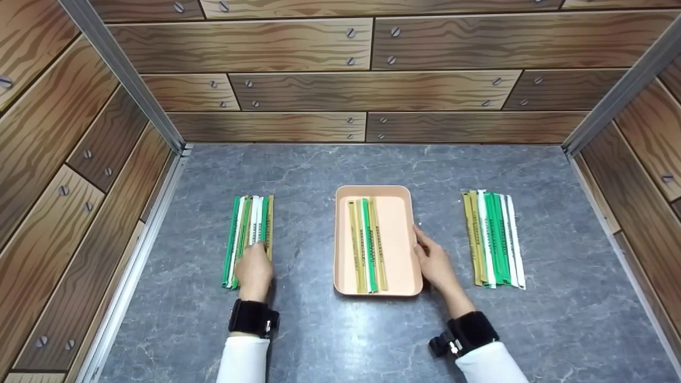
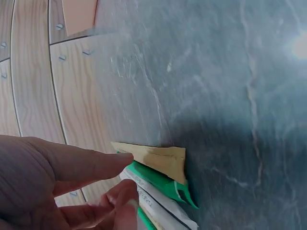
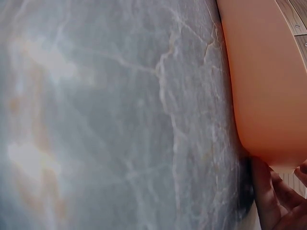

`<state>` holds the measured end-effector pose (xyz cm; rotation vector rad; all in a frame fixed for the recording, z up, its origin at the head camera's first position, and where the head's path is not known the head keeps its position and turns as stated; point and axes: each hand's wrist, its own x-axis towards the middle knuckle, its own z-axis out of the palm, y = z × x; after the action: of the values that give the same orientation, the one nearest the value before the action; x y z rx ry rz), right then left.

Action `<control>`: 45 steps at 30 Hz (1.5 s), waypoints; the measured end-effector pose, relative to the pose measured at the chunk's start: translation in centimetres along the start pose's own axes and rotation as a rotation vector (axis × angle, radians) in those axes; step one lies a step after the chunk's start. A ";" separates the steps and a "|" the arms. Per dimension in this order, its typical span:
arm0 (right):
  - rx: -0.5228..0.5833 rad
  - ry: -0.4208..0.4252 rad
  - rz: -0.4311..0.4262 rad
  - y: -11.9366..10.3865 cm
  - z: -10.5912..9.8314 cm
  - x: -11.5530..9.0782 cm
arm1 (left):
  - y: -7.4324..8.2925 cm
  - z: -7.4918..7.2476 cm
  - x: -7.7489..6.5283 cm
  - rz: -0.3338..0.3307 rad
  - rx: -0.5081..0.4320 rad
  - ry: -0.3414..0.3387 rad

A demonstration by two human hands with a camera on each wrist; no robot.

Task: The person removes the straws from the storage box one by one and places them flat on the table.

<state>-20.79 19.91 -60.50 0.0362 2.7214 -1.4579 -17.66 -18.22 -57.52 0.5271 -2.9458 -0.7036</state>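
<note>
At the left, my left hand is over a row of long, slim wrapped straws in green, white and gold. In the left wrist view, its thumb tip is at a gold wrapped straw, with a fingertip apart from it beside a green one. My right hand holds the right side of a peach tray, fingers along the outer wall and one fingertip at the rim. Several gold, white and green wrapped straws lie lengthwise in the tray's left and middle.
A second row of gold, white and green wrapped straws lies to the right of the tray. Everything lies on a grey marbled tabletop. Wood-patterned walls enclose the back and both sides.
</note>
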 end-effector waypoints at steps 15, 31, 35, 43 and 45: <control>0.019 0.004 -0.024 -0.1 0.1 0.0 | 9.3 1.6 -4.2 0.396 -0.259 -0.082; 0.006 0.007 -0.038 0.1 0.1 0.0 | 13.2 6.2 -5.9 0.488 -0.079 -0.245; 0.006 0.003 -0.036 0.1 0.1 0.0 | 13.4 6.6 -5.8 0.470 -0.050 -0.255; -0.022 0.000 -0.012 -0.2 0.0 -0.1 | 13.4 7.6 -6.1 0.519 0.007 -0.175; -0.020 0.004 -0.008 -0.1 0.1 -0.1 | 13.5 7.9 -6.2 0.523 0.018 -0.160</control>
<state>-20.73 19.81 -60.45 0.0274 2.7414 -1.4344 -17.21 -1.47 -58.45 -0.3115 -3.0236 -0.6742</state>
